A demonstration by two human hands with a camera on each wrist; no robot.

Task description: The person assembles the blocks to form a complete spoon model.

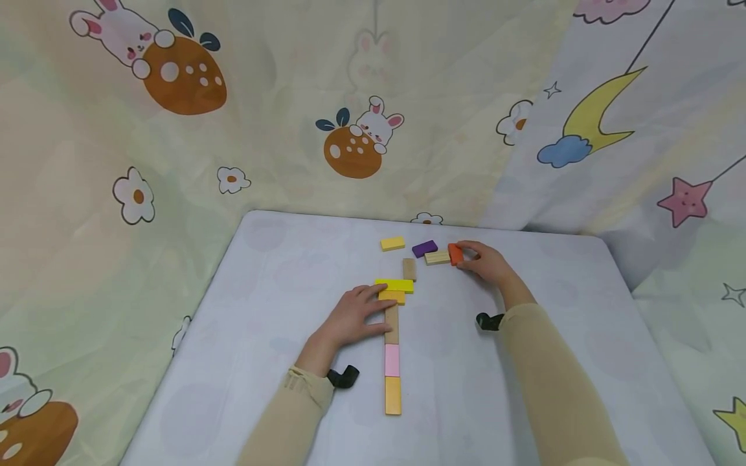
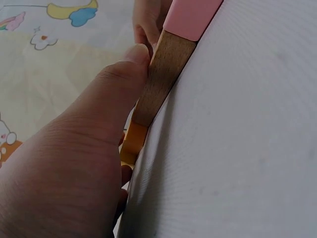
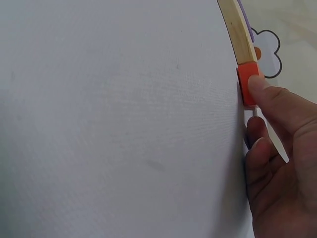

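Both arms in beige sleeves reach forward. The left hand (image 1: 353,315) lies palm down with fingers stretched flat and thumb pressing sideways. The right hand (image 1: 488,262), farther out, curls its thumb and fingertips in a pinch.

Home play corner or child's room suggested: walls draped with cartoon bunny, moon and star fabric (image 1: 361,139); small table (image 1: 280,259) covered in pale cloth; coloured wooden blocks (image 1: 393,378) laid out.
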